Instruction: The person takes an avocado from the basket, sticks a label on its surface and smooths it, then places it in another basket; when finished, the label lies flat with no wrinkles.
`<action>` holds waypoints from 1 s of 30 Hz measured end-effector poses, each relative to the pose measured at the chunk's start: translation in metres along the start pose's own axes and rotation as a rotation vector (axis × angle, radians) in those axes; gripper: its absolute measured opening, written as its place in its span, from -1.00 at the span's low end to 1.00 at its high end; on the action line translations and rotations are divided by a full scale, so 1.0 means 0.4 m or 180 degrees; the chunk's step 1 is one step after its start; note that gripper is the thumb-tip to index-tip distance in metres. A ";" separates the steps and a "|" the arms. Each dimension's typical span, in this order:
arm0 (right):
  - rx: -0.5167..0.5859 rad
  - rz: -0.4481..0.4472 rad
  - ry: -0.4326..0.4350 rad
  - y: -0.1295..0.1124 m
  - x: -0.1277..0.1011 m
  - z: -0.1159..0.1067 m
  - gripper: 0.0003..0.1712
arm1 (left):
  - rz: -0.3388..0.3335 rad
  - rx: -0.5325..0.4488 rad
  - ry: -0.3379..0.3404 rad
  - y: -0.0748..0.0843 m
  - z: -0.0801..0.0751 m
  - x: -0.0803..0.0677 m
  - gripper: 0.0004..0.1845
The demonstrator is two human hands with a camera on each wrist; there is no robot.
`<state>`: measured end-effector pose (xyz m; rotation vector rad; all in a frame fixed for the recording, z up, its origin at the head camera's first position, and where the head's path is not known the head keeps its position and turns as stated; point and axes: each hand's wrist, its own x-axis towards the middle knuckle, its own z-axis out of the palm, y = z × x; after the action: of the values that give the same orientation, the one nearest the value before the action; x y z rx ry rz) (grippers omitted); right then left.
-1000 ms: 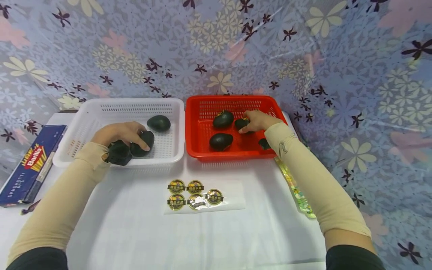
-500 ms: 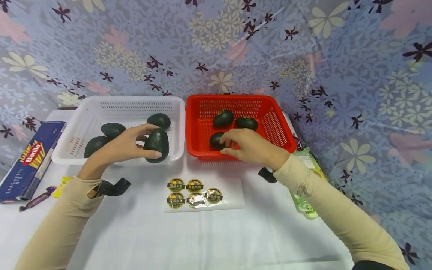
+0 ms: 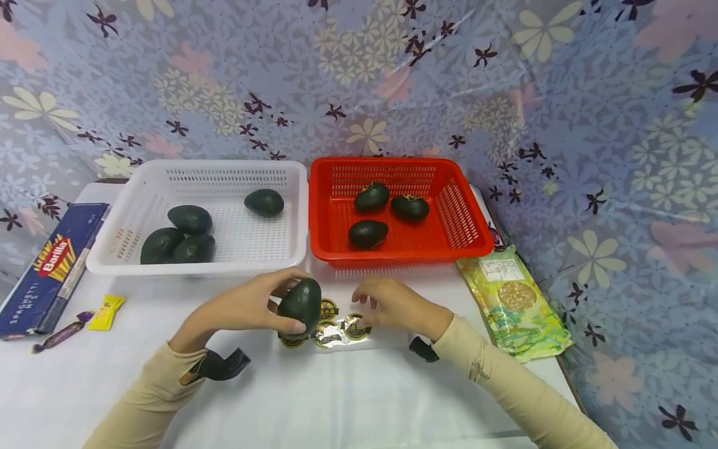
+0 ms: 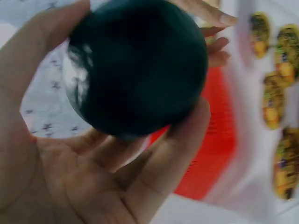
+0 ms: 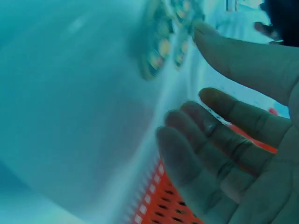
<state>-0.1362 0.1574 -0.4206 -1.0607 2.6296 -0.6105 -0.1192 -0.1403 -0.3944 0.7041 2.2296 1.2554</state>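
Note:
My left hand point(image 3: 252, 305) grips a dark green avocado point(image 3: 303, 305) between thumb and fingers, in front of the white basket. In the left wrist view the avocado point(image 4: 140, 70) fills much of the frame. Below it on the table lies a clear sheet point(image 3: 387, 330) with round black-and-gold stickers point(image 3: 356, 327), partly covered by the avocado and hands. Over the sheet's right part hovers my right hand point(image 3: 398, 305), fingers loosely bent. The right wrist view shows nothing between the thumb and fingers of that hand point(image 5: 233, 140).
A white basket point(image 3: 196, 269) at back left holds several avocados. Beside it, a red basket point(image 3: 392, 255) holds three, two with yellow marks on top. A spaghetti box point(image 3: 53, 268), purple candy point(image 3: 63, 335) and yellow packet point(image 3: 106, 312) lie left; a green-yellow bag point(image 3: 516, 299) lies right.
The left hand has lifted the avocado out of the white basket and brought it right and nearer, over the sticker sheet. The right hand has left the red basket and come toward the sheet.

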 end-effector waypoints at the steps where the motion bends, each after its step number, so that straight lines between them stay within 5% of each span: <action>1: 0.0053 0.0048 -0.0044 0.002 0.000 0.012 -0.57 | 0.0004 0.0008 -0.0013 -0.008 0.008 0.004 -0.27; 6: 0.0220 0.0267 -0.0170 0.004 0.000 0.067 -0.46 | 0.0062 0.0021 0.0008 -0.046 0.041 0.020 -0.28; 13: 0.0181 0.0389 0.0003 -0.005 -0.001 0.096 -0.41 | 0.0018 0.0276 -0.0092 -0.076 0.065 0.038 -0.30; 30: 0.0335 0.0510 0.0026 -0.010 0.011 0.106 -0.49 | -0.0094 0.0468 -0.0372 -0.074 0.073 0.050 -0.30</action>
<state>-0.1215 0.1395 -0.4566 -0.8100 2.6247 -0.7093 -0.1216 -0.1222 -0.4369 0.7758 2.2436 1.0172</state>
